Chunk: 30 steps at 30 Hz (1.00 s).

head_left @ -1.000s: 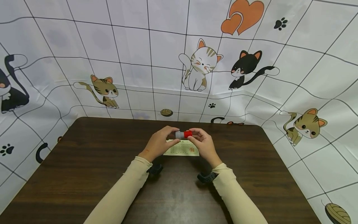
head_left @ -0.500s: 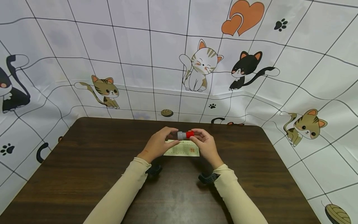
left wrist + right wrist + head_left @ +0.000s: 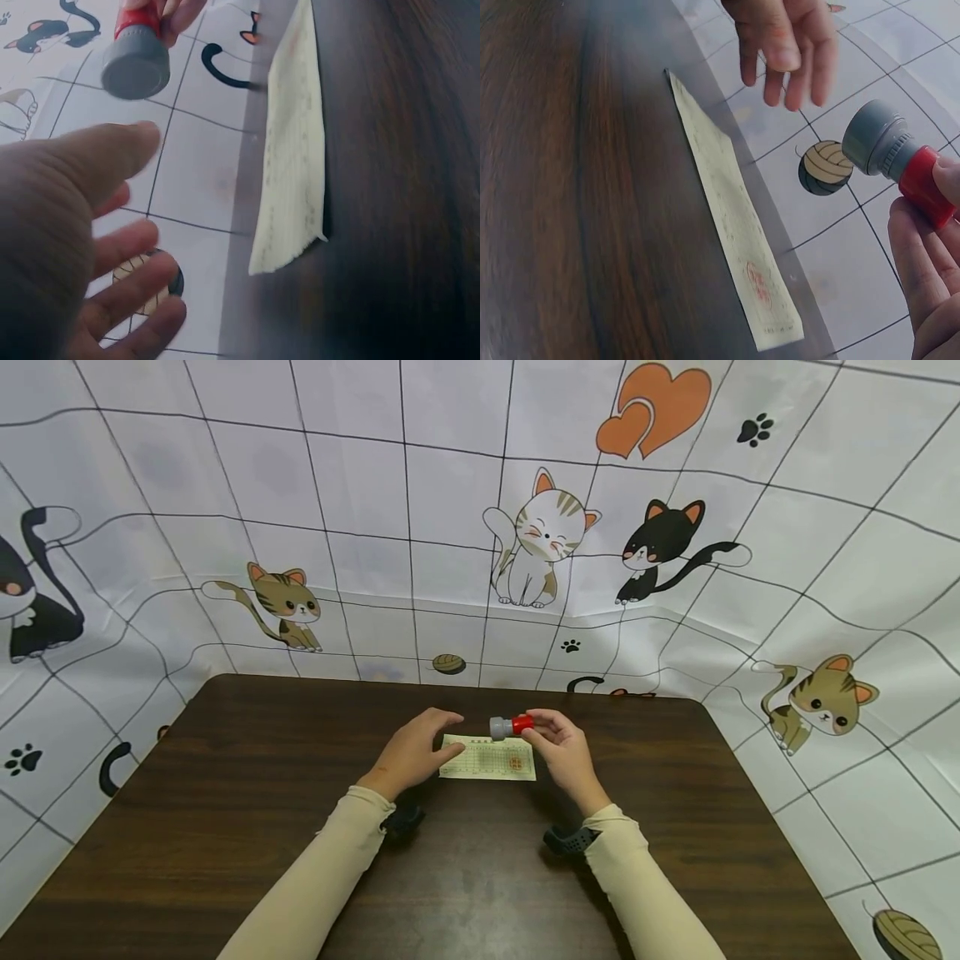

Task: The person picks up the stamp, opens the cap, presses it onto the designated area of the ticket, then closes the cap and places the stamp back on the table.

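Note:
My right hand (image 3: 566,752) pinches the red end of a small red-and-grey cylinder (image 3: 512,727) between thumb and fingers, above the table. Its wider grey head (image 3: 874,135) points left, with a ridged collar behind it; the right wrist view shows this closely. Facing it, my left hand (image 3: 411,753) is held apart with its thumb and fingers spread and nothing between them. In the left wrist view the round grey face (image 3: 136,71) shows beyond the left thumb. Below both hands lies a pale yellow-green printed paper slip (image 3: 483,760) with a red mark near its right end.
The slip rests on a dark brown wooden table (image 3: 300,735). Behind the table hangs a white sheet (image 3: 360,568) with a black grid and cartoon cats. Dark bands (image 3: 570,841) are on both wrists.
My left hand has come away from the grey end and drawn left, its fingers spreading. My right hand has moved slightly right and down with the cylinder. The slip has stayed put.

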Each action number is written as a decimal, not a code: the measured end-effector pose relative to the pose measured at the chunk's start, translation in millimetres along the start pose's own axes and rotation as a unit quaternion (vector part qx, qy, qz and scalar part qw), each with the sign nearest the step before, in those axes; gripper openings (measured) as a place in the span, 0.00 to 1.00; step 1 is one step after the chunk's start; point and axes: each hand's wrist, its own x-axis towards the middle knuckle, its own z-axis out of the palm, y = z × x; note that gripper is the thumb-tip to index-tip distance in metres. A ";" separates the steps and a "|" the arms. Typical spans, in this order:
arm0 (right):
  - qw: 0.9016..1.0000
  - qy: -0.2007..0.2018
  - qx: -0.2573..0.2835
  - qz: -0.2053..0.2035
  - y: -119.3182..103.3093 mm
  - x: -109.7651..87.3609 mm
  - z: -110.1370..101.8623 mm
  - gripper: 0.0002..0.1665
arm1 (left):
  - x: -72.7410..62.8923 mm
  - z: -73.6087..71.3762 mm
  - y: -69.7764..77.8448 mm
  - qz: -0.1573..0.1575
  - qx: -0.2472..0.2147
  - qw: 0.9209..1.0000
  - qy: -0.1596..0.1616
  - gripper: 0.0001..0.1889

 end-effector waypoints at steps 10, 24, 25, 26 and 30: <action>1.000 0.008 -0.015 0.013 3.6 -3.0 -13.3 0.23 | -5.6 4.9 -13.0 -0.029 0.055 0.997 -0.042 0.27; 0.999 0.011 -0.044 0.017 -0.8 -8.7 -40.7 0.22 | -8.2 9.2 -17.9 -0.029 0.052 0.996 -0.059 0.28; 0.999 0.010 -0.050 0.021 -5.0 -10.0 -42.1 0.22 | -8.2 9.4 -17.7 -0.031 0.053 0.996 -0.061 0.28; 0.998 0.008 -0.057 0.024 -9.5 -11.4 -43.3 0.22 | -8.3 9.5 -17.7 -0.031 0.053 0.996 -0.062 0.28; 0.997 0.011 -0.071 0.029 -13.8 -13.2 -50.0 0.23 | -8.5 9.4 -16.9 -0.034 0.050 0.996 -0.070 0.29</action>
